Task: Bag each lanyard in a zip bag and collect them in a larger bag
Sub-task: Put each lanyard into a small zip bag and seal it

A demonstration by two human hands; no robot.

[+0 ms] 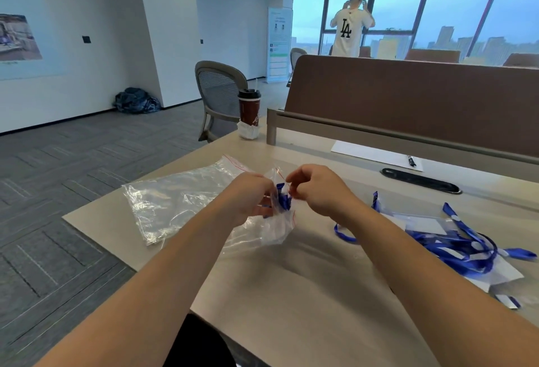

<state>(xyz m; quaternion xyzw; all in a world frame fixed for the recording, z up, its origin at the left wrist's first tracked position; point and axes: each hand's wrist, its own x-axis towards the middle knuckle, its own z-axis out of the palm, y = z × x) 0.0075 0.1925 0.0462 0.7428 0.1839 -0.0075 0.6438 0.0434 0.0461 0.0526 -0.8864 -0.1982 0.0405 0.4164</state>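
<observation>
Both hands are close together over the middle of the tabletop [291, 285]. The left hand [252, 196] has its fingers curled round the small zip bag [277, 228], and the right hand [316, 190] pinches that bag's red-lined top edge between thumb and fingertips. So both are clamped on the same clear bag, held just above the surface. Inside it, bunched up between the two hands, sits the blue lanyard [283, 199]. Just left of the hands the larger bag [178, 200] lies flat and crinkled on the tabletop, its red zip line at the far end and its near corner by the table's edge. Off to the right is the pile of lanyards [458, 247], blue straps tangled with clear badge sleeves and white cards; any print on the cards is too small to read. Further back, a white sheet [370, 153] with a black pen [411, 160] on it lies beside a dark cable slot [420, 181], below the brown divider [408, 98]. At the far corner stands a dark red coffee cup [249, 110] with a black lid, its white logo illegible. By the window a person [350, 34] wears a white shirt lettered "LA" in black. The standing banner [279, 42] carries text I cannot make out.
</observation>
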